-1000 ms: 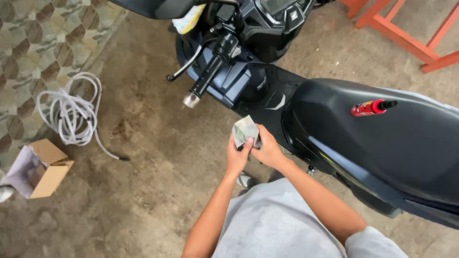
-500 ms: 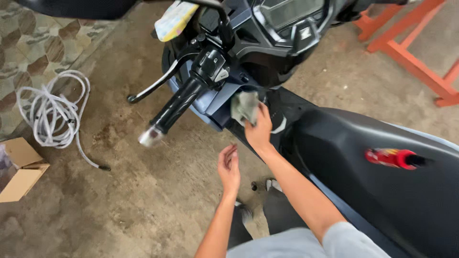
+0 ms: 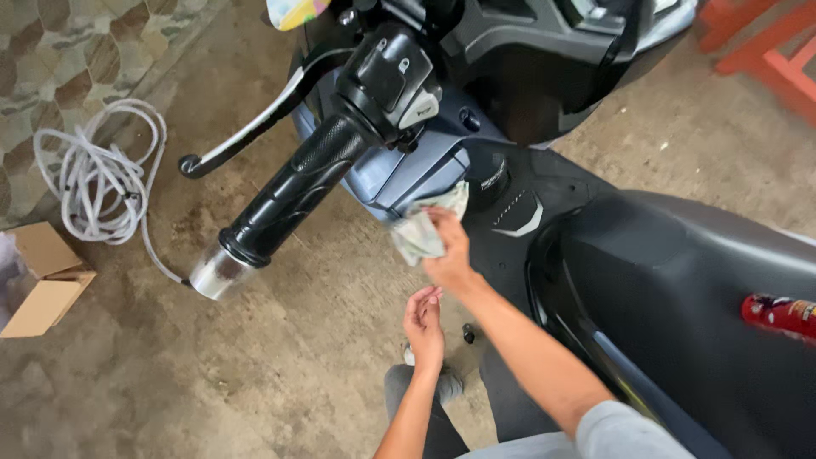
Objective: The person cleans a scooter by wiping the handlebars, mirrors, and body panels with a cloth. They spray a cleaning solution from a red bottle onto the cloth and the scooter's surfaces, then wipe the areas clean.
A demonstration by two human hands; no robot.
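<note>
My right hand [image 3: 448,255] grips a small crumpled pale cloth [image 3: 422,229] and presses it against the dark blue front panel [image 3: 408,170] of a scooter, just below the handlebar. My left hand [image 3: 423,321] hangs free lower down, fingers loosely apart, holding nothing. The black handlebar grip [image 3: 293,191] with its silver end cap and brake lever [image 3: 246,127] juts out above and left of both hands. The black seat [image 3: 697,289] fills the right side.
A red can [image 3: 778,313] lies on the seat at the right edge. A coiled white hose [image 3: 93,183] and an open cardboard box [image 3: 42,280] sit on the concrete floor at left. Red-orange metal frame legs [image 3: 765,51] stand at the top right.
The view has closed in on the handlebar. My right hand carried the cloth up from in front of me to the front panel, while my left hand let go of it and dropped lower.
</note>
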